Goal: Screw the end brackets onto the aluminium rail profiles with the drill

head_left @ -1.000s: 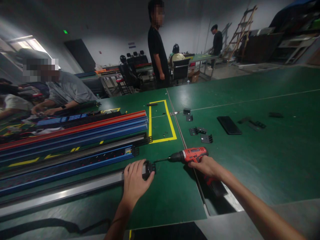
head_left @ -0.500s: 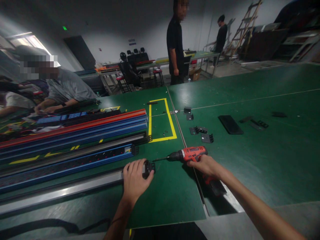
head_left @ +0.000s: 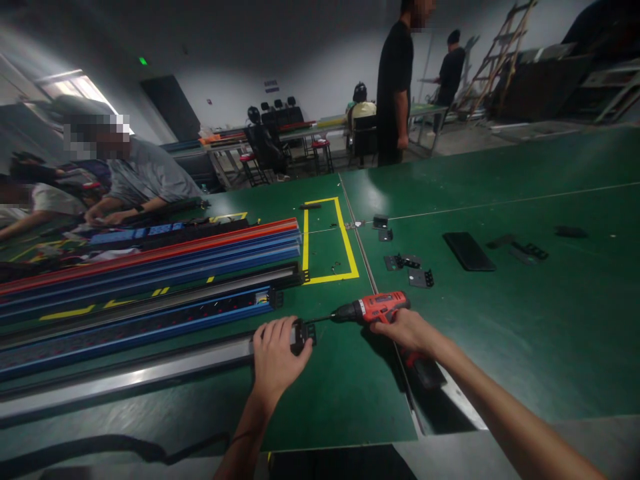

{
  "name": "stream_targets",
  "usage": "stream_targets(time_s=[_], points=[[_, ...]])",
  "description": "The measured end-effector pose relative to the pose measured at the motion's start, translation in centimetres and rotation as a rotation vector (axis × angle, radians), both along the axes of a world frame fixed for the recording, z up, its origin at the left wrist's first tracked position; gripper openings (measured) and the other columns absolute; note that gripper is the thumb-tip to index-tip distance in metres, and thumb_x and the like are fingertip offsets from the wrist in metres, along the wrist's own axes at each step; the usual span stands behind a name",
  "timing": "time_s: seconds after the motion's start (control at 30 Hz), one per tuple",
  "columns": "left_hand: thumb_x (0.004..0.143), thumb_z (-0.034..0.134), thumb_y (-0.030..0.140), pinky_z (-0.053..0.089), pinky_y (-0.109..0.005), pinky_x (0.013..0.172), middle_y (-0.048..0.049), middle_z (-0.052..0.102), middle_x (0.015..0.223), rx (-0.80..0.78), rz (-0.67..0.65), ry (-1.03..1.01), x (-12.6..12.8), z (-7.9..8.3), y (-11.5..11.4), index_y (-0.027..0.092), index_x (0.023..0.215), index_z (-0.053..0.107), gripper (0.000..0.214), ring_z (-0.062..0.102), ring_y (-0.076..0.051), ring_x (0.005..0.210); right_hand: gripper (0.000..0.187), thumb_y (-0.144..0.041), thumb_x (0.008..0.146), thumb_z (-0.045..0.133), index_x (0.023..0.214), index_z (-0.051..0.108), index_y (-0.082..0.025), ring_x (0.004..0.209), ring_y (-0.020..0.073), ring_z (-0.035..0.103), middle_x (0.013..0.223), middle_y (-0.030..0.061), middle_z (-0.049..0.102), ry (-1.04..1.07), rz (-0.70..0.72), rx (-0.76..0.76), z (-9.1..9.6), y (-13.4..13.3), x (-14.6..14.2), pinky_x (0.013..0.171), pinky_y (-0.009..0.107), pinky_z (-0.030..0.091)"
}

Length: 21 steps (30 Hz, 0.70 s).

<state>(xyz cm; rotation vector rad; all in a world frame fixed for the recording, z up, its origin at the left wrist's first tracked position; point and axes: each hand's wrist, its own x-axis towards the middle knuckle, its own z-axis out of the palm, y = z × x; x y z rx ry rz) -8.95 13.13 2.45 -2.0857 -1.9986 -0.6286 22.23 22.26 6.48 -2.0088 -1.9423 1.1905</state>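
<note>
Your right hand [head_left: 409,331] grips the red-black drill [head_left: 383,307], now nearer, bit [head_left: 320,319] reaching toward the nine-o'clock silver metal bar [head_left: 140,376] your left hand [head_left: 279,357] clasps.

No text can be read. On the back wall [head_left: 320,77], a small sign [head_left: 271,86] shows a short line of dark characters above a dark bar — all too small to make out. Just above the top left corner of the dark door [head_left: 170,105], a lit sign [head_left: 143,61] glows green, its marking a blur. The red drill [head_left: 384,307], over the green table [head_left: 500,333] and closer to its near edge than its far one, has a pale ring [head_left: 358,310] — any figures there are too small to tell.
</note>
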Motion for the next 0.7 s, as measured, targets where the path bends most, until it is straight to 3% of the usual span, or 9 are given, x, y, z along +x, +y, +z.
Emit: stream_targets(time_s=[0.7], points=[[0.089, 0.066, 0.041, 0.037, -0.053, 0.107, -0.0133, 0.073, 0.121, -0.011, -0.029, -0.049, 0.04, 0.33, -0.06, 0.020, 0.123, 0.063, 0.040, 0.064, -0.034, 0.116, 0.036, -0.054, 0.079, 0.068, 0.064, 0.066, -0.021, 0.059, 0.0187, 0.060, 0.065, 0.0048, 0.067, -0.023, 0.013, 0.040, -0.19, -0.39, -0.96, 0.058, 0.032, 0.044]])
